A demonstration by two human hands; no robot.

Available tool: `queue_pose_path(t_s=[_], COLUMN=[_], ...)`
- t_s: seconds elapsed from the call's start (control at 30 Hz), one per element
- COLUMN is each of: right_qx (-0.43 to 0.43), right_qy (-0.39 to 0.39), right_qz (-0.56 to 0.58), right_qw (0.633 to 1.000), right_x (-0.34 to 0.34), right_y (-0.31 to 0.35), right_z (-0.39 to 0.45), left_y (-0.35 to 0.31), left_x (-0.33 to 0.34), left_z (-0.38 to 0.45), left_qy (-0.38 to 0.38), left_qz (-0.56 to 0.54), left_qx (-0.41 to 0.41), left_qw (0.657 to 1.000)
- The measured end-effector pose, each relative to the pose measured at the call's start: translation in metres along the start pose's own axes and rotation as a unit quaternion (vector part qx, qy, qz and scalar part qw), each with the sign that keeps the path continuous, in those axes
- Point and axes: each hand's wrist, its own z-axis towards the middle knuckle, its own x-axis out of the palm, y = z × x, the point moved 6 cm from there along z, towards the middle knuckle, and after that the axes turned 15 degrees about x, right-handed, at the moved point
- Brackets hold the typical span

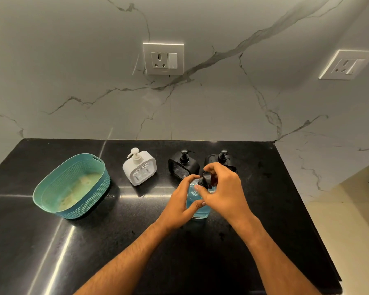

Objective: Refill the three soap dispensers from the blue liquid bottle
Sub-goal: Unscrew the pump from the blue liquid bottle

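A clear bottle of blue liquid [195, 207] with a black pump top [207, 179] stands upright on the black counter [94, 241]. My left hand [179, 205] grips the bottle's body from the left. My right hand [224, 188] curls its fingers round the black pump top. Behind the bottle stand three dispensers: a white one [140, 168] at the left, a black one [183, 165] in the middle, and a second black one [219, 159] partly hidden behind my right hand. All three have their pumps on.
A teal woven plastic basket [73, 186] sits on the counter's left side. A marble wall with two power sockets [163, 59] [346, 64] rises behind. The counter's right edge [320, 231] drops to a pale floor.
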Motion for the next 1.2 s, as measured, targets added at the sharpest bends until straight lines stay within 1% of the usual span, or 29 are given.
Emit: queue_pose_path(t_s=[0.03,0.13,0.17,0.27,0.33,0.5,0.53,0.63,0.7,0.83,0.9,0.97,1.03,1.1,1.2], right_qx=[-0.009,-0.012,-0.008,0.003,0.016,0.034,0.041,0.060,0.052,0.053,0.069,0.073,0.057,0.045,0.040], right_qy=[0.009,0.076,0.076,-0.002,-0.016,0.072,0.064,-0.017,-0.039,-0.003,0.005,-0.017,-0.050,-0.062,-0.034], right_qz=[0.009,0.037,0.029,-0.028,-0.023,0.053,0.043,-0.011,-0.001,0.069,0.050,0.008,-0.021,-0.020,0.009], right_qw=[1.000,0.996,0.997,1.000,0.999,0.995,0.996,0.998,0.998,0.996,0.996,0.997,0.997,0.997,0.999], right_x=[0.001,0.005,0.005,-0.001,-0.004,-0.001,-0.001,-0.005,-0.004,0.000,0.003,0.003,0.002,0.000,-0.002], right_y=[0.002,0.004,0.003,0.002,0.003,0.001,-0.001,-0.002,-0.001,-0.004,-0.007,-0.007,-0.002,0.001,0.002], right_z=[0.000,0.000,0.000,0.000,0.000,0.004,0.005,0.001,-0.004,-0.006,-0.006,-0.007,-0.009,-0.011,-0.009], left_y=[0.000,-0.002,-0.002,0.000,0.002,0.001,0.002,0.002,0.001,-0.001,0.001,0.001,-0.001,-0.002,-0.002], left_x=[0.000,-0.001,-0.002,0.000,0.000,0.000,0.001,0.001,0.001,0.000,0.001,0.001,0.001,0.000,-0.001], left_z=[0.000,0.001,0.001,-0.001,-0.001,0.000,0.000,-0.002,-0.001,0.000,0.000,-0.001,-0.001,-0.001,0.000], left_qy=[0.000,-0.010,-0.013,-0.003,0.004,0.003,0.003,0.006,0.005,-0.002,0.000,-0.003,-0.005,-0.006,-0.006], left_qz=[0.000,-0.006,-0.006,0.000,0.005,-0.003,-0.002,0.009,0.010,-0.006,-0.009,-0.012,-0.010,-0.003,-0.006], left_qx=[0.000,0.003,0.005,-0.005,-0.016,-0.010,-0.014,-0.016,-0.010,-0.009,-0.010,-0.010,-0.006,-0.003,-0.004], left_qw=[1.000,1.000,1.000,1.000,1.000,1.000,1.000,1.000,1.000,1.000,1.000,1.000,1.000,1.000,1.000])
